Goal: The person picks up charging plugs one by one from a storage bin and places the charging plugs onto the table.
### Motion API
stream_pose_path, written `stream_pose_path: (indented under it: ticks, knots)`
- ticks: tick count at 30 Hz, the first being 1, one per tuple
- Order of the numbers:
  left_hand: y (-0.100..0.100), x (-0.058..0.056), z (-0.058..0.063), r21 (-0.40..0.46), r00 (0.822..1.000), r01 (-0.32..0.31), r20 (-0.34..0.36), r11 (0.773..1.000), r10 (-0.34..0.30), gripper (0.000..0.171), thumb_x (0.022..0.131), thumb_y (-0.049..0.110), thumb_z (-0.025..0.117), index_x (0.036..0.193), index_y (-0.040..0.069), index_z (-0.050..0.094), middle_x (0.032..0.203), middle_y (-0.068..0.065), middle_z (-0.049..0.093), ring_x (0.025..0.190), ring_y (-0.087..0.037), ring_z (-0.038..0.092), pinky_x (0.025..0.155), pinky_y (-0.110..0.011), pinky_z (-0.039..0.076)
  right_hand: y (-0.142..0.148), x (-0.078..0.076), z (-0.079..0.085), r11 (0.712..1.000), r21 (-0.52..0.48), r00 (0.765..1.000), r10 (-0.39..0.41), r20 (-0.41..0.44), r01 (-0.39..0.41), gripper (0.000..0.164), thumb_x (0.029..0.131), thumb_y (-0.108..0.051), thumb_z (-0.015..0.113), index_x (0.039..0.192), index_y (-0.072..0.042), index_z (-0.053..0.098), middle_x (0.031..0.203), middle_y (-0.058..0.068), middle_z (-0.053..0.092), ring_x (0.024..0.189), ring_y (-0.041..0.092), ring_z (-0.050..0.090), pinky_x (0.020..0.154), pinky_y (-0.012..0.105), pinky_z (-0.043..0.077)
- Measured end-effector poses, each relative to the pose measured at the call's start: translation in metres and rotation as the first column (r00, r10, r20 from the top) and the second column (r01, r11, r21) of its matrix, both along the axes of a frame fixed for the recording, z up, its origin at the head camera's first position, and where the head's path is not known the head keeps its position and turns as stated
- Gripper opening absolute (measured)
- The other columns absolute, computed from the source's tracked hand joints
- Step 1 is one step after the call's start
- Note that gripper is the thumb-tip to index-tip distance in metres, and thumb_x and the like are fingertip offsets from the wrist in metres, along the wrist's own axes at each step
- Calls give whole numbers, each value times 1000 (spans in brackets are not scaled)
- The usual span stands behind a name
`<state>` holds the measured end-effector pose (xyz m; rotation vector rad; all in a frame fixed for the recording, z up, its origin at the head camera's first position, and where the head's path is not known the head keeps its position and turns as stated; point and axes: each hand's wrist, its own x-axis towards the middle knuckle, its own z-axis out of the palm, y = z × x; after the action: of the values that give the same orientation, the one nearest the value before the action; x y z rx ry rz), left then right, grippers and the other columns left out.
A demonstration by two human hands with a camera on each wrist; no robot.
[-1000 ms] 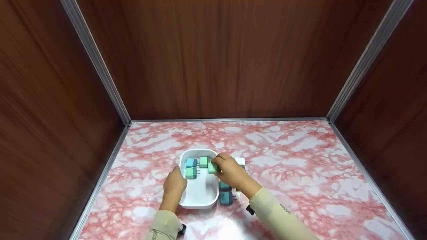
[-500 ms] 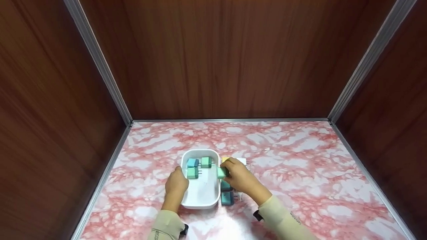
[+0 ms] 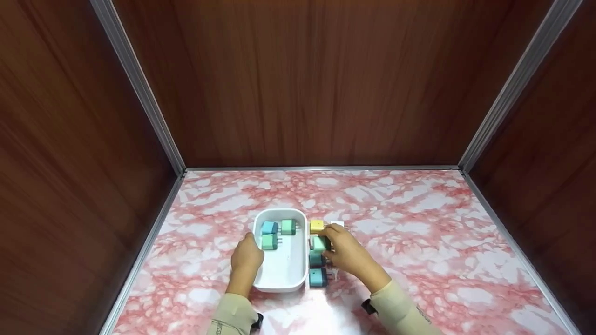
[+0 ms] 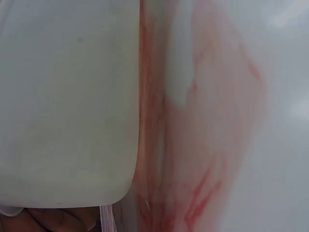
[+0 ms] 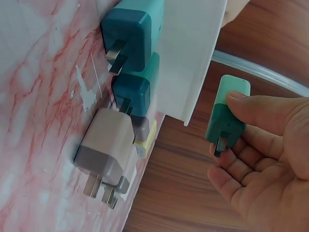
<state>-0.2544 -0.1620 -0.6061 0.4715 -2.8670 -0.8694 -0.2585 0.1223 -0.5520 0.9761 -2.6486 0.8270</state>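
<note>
Green charger (image 3: pixel 319 244), likely light, stiff, best held mid-body, is now pinched by right hand (image 3: pixel 348 252), white tray (image 3: pixel 285 272) gripped by left hand (image 3: pixel 247 254)

The charger (image 5: pixel 222 114) and tray (image 3: pixel 281 270) look smooth plastic, the prongs (image 5: pixel 221 144) shiny metal.

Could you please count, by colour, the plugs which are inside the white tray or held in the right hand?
Green: 3 (far green plug and near green plug in the white tray, held green plug in the right hand)
Blue: 1 (blue plug in the white tray)
Total: 4
</note>
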Motion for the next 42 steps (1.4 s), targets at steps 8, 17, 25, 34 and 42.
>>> stream_pose_path:
  ticks: [8,17,25,34,42]
  knots:
    - [1,1,0,-17,1000,-6,8,1000,6,44,87,3,62,130,-7,59,110,-27,71,102,-43,70,86,-57,54,11,7,-5,1000,-9,999,-19,38,19,41,76,5,82,114,-2,68,111,8,64,101,22,63,90,41,56]
    - [3,-2,-1,-17,1000,0,11,1000,1,46,89,4,62,133,-6,58,113,-27,71,104,-43,70,87,-57,54,25,13,-16,999,-4,999,-44,19,44,44,71,5,85,111,-2,68,109,7,64,100,22,63,90,41,55]
    - [1,-1,-2,-6,1000,-2,11,1000,2,47,89,5,61,135,-6,57,114,-26,71,105,-43,70,88,-57,54,33,18,-23,1000,1,1000,-31,5,31,44,70,6,84,111,-1,67,106,7,64,98,21,63,87,39,56]
    - [-2,-1,-2,-15,1000,3,19,1000,-3,48,90,5,58,137,-5,55,116,-26,70,107,-43,68,88,-57,53,37,22,-31,998,10,995,-59,75,58,45,73,6,82,115,-1,69,111,6,65,103,23,65,90,41,55]
    - [-2,1,-2,-14,1000,8,7,1000,-8,47,90,5,58,136,-6,56,114,-26,71,104,-43,69,87,-57,53,42,26,-40,998,37,996,-61,59,59,42,70,7,84,107,-2,68,107,6,64,101,24,65,91,42,55]
